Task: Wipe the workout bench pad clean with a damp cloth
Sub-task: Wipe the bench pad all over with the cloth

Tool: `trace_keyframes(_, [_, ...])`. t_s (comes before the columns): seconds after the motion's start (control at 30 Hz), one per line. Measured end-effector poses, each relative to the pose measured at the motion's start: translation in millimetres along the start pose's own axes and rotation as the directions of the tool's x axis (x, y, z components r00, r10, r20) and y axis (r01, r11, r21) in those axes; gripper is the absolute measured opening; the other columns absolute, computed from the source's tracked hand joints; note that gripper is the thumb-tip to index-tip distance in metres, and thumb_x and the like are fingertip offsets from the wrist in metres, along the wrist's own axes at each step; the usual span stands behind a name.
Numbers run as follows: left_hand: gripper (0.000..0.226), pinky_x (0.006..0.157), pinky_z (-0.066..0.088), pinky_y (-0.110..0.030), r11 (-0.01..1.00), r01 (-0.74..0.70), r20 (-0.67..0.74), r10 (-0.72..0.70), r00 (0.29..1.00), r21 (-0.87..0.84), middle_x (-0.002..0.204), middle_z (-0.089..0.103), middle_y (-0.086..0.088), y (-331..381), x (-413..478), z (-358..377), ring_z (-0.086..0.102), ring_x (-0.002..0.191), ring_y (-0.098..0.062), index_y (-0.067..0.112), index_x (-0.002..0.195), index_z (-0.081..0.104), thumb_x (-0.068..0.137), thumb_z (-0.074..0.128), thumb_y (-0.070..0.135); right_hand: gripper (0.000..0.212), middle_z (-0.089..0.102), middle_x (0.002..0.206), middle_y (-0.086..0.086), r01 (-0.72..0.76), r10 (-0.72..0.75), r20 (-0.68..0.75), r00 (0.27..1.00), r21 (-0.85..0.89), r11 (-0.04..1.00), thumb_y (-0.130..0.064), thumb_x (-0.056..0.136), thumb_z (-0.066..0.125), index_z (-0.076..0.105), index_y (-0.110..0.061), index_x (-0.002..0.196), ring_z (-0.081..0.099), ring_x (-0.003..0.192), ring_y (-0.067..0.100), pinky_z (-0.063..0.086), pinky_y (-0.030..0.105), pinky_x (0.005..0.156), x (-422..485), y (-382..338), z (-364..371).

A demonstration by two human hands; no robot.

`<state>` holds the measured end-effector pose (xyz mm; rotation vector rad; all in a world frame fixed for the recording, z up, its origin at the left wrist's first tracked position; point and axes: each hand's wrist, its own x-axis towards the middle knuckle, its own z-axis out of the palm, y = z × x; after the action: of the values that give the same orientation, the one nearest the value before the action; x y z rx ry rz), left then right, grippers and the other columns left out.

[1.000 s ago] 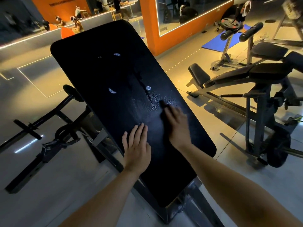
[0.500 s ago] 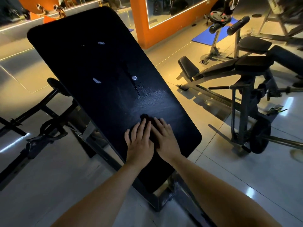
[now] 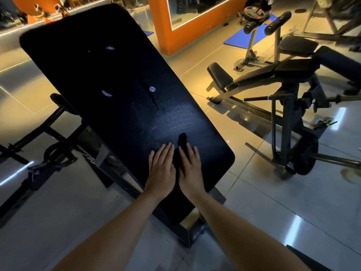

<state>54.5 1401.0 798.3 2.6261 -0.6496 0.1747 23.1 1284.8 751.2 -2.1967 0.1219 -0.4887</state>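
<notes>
The long black bench pad [image 3: 109, 79] slopes away from me, with a damp streaked sheen on its near right part. My left hand [image 3: 161, 170] lies flat on the pad near its lower end, holding nothing. Beside it, almost touching, my right hand [image 3: 190, 170] presses flat on a dark cloth [image 3: 182, 138]. Only the cloth's far tip shows beyond the fingertips; the rest is hidden under the hand and hard to tell from the pad.
The bench's metal frame [image 3: 58, 157] spreads over the tiled floor to the left. Another black bench with a weight plate [image 3: 289, 75] stands to the right. Further back are a roller-pad machine [image 3: 267, 26], a blue mat [image 3: 244, 39] and an orange mirrored wall [image 3: 162, 26].
My right hand has slid the cloth down the pad towards me and now rests beside the left hand. The left hand has stayed flat in place.
</notes>
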Motion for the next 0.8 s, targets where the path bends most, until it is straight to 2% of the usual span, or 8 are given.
trace_keyframes(0.07, [0.058,0.124,-0.006,-0.033,0.997,-0.006,0.011,0.007,1.000,-0.075,0.164,0.022,0.006,3.6,-2.3,-2.4,0.004,0.150,0.000,0.019,0.157,0.024,0.100,0.035,0.015,0.056,0.026,0.163,0.003,-0.009,0.008,0.018,1.000,0.090,0.996,-0.013,0.100,0.053,0.037,-0.021,0.153,0.017,0.152,0.020,0.016,0.034,0.123,5.2,4.5,-16.2])
trace_keyframes(0.17, [0.054,0.123,0.016,-0.032,0.955,0.055,0.166,-0.006,0.986,-0.291,0.160,0.027,0.012,21.2,-4.3,-4.1,0.015,0.145,0.002,0.030,0.154,0.029,0.103,0.044,0.025,0.049,0.044,0.142,0.000,-0.311,0.332,0.021,0.943,0.412,0.856,-0.023,0.101,0.055,0.045,-0.023,0.149,0.047,0.130,0.013,0.036,0.023,0.107,16.1,-4.5,-40.7])
trace_keyframes(0.23, [0.057,0.117,0.030,-0.033,0.878,0.146,0.292,-0.007,0.957,-0.456,0.158,0.026,0.016,36.7,-4.3,-4.1,0.027,0.142,-0.001,0.039,0.153,0.029,0.101,0.050,0.028,0.041,0.051,0.136,0.003,-0.461,0.504,0.152,0.850,0.677,0.574,-0.035,0.102,0.051,0.053,-0.026,0.142,0.058,0.119,0.014,0.047,0.024,0.094,17.8,-15.5,-45.3])
trace_keyframes(0.33, [0.055,0.109,0.040,-0.031,0.797,0.231,0.264,-0.094,0.960,-0.558,0.150,0.037,0.011,54.0,-3.6,-3.5,0.042,0.133,-0.007,0.038,0.146,0.040,0.097,0.056,0.018,0.029,0.064,0.131,0.009,-0.495,0.563,0.343,0.752,0.858,0.137,-0.035,0.102,0.049,0.069,-0.027,0.122,0.064,0.115,0.020,0.052,0.034,0.094,10.7,-23.5,-51.0])
trace_keyframes(0.5, [0.024,0.099,0.051,-0.040,0.666,0.415,0.147,-0.421,0.895,-0.620,0.113,0.068,0.007,58.1,3.3,-4.7,0.064,0.107,-0.014,0.030,0.118,0.062,0.096,0.054,0.024,0.034,0.069,0.116,0.002,-0.511,0.620,0.192,0.760,0.767,0.389,-0.012,0.100,0.044,0.066,-0.031,0.119,0.066,0.110,0.022,0.055,0.043,0.096,-8.0,-17.5,-75.8])
trace_keyframes(0.67, [0.029,0.089,0.058,-0.045,0.366,0.537,0.295,-0.543,0.786,-0.760,0.115,0.069,-0.003,73.1,3.0,-1.5,0.067,0.102,-0.022,0.026,0.121,0.062,0.099,0.048,0.038,0.021,0.066,0.110,-0.006,-0.563,0.677,-0.004,0.736,0.552,0.616,-0.026,0.101,0.044,0.059,-0.037,0.109,0.064,0.105,0.017,0.055,0.047,0.096,-26.3,-0.1,-76.5])
trace_keyframes(0.73, [0.034,0.080,0.061,-0.043,0.197,0.580,0.395,-0.560,0.728,-0.790,0.120,0.065,-0.007,76.9,4.0,0.1,0.067,0.102,-0.026,0.023,0.131,0.058,0.101,0.047,0.037,0.021,0.060,0.115,-0.001,-0.590,0.682,-0.049,0.730,0.460,0.664,-0.030,0.102,0.041,0.058,-0.034,0.114,0.062,0.104,0.019,0.054,0.046,0.097,-32.1,4.7,-77.7])
trace_keyframes(0.8, [0.040,0.081,0.061,-0.046,0.138,0.599,0.436,-0.562,0.703,-0.789,0.123,0.063,-0.008,75.9,2.1,0.3,0.066,0.104,-0.028,0.027,0.136,0.054,0.098,0.048,0.038,0.027,0.045,0.122,0.001,-0.635,0.701,-0.060,0.710,0.375,0.675,-0.035,0.103,0.039,0.058,-0.026,0.120,0.056,0.108,0.022,0.048,0.043,0.103,-38.4,10.0,-83.4])
